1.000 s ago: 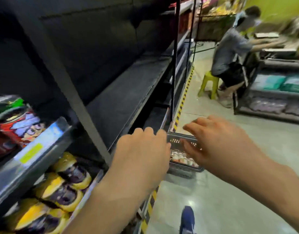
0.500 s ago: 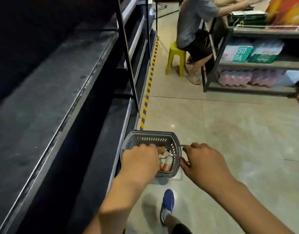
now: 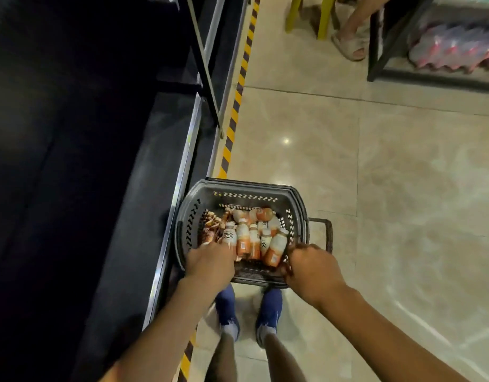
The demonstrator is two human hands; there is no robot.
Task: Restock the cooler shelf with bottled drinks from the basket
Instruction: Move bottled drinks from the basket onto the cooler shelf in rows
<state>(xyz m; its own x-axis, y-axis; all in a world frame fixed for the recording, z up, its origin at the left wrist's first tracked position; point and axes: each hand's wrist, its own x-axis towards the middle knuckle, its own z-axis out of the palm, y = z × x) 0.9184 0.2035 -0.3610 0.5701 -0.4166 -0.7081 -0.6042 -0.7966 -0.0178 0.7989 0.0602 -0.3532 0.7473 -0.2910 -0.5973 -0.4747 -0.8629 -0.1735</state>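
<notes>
A dark grey plastic basket [image 3: 246,188] stands on the floor beside the cooler. It holds several small orange-and-white bottled drinks [image 3: 243,238], lying and leaning together. My left hand [image 3: 210,260] reaches into the basket's near left side, fingers down among the bottles and hidden. My right hand [image 3: 312,268] is curled over the basket's near right rim, beside an orange bottle [image 3: 275,248]. The cooler's dark lower shelf [image 3: 144,216] with its silver front edge [image 3: 182,172] runs along the left, showing no bottles.
Yellow-and-black hazard tape [image 3: 232,125] lines the floor along the cooler. My blue shoes [image 3: 268,307] stand just behind the basket. A yellow stool [image 3: 324,17], another person's sandalled foot [image 3: 350,46] and a black rack with wrapped bottle packs [image 3: 452,48] are at the far right.
My view has tipped down from the shelves to the basket. Both hands have come down onto it, the left into the bottles, the right onto the near rim.
</notes>
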